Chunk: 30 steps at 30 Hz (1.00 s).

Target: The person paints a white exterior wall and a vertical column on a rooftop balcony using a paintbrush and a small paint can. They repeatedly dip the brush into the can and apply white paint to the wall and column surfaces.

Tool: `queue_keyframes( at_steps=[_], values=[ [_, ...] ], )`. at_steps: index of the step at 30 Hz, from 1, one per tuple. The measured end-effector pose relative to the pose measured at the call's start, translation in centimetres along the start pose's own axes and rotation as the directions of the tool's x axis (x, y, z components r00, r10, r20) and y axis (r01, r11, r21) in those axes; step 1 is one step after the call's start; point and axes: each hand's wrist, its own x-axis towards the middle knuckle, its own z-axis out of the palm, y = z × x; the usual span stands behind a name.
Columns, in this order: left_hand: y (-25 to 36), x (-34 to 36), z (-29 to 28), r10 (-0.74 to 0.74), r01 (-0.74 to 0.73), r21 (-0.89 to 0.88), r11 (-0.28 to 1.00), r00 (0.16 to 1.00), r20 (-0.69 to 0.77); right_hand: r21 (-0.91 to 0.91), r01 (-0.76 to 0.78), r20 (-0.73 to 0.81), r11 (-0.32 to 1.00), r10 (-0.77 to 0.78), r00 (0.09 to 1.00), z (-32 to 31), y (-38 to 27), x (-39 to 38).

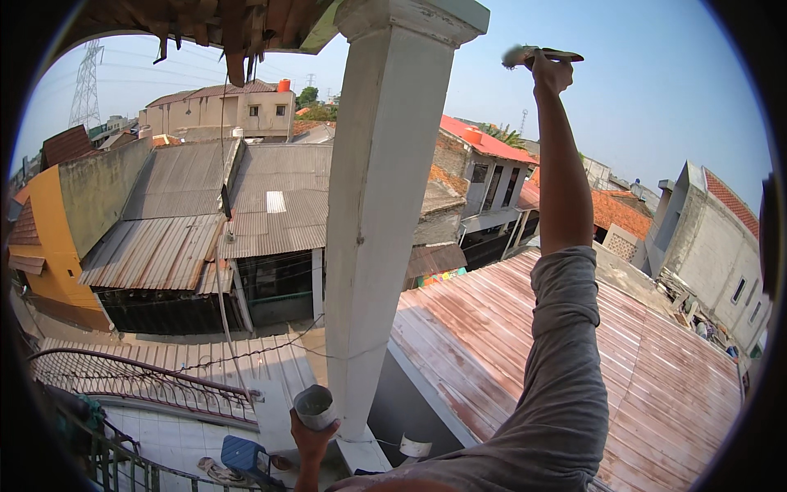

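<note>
My right hand (553, 72) is raised high at the upper right, against the sky, with the arm stretched out. Its fingers are closed around a paintbrush (566, 55), whose pale, fuzzy bristle end points left. Low in the middle, my left hand (311, 440) grips a grey, open-topped can (315, 407) from the side. Whitish-grey stuff shows inside the can, but I cannot make out how full it is. A tall white square pillar (373, 205) rises between my hands, with the can close to its foot.
Below left is a balcony with a curved metal railing (139, 377), a blue plastic stool (244, 456) and sandals (220, 471). A rusty corrugated metal roof (648, 394) spreads below right. Broken wooden eaves (188, 20) hang overhead. A thin wire (270, 348) runs to the pillar.
</note>
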Motion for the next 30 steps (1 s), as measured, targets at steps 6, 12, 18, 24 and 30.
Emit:
queue_keyframes(
  at_steps=[6, 12, 18, 24, 30],
  values=[
    [0.8, -0.2, -0.9, 0.004, -0.003, 0.014, 1.000, 1.000, -0.009, -0.058, 0.823, 0.072, 0.566, -0.820, 0.568, 4.2, -15.4, -9.4],
    [-0.3, 0.1, 0.9, 0.030, -0.029, -0.045, 0.999, 0.999, 0.035, 0.717, 0.520, -0.011, 0.464, -0.738, 0.674, 3.8, -19.5, -11.7],
    [0.5, 0.2, -0.3, -0.016, 0.016, 0.027, 0.999, 1.000, -0.001, 0.722, 0.532, 0.019, 0.443, -0.781, 0.624, 4.0, -12.4, -13.4],
    [-0.1, 0.4, 0.8, -0.033, 0.029, 0.061, 0.998, 0.997, 0.063, 0.581, 0.795, -0.021, 0.175, -0.973, 0.229, 2.6, -11.4, -12.5],
    [0.5, 0.1, 1.5, -0.052, 0.048, 0.041, 0.998, 0.991, 0.125, 0.299, 0.887, 0.178, 0.351, -0.934, 0.310, 0.1, -4.9, -7.8]
  ],
)
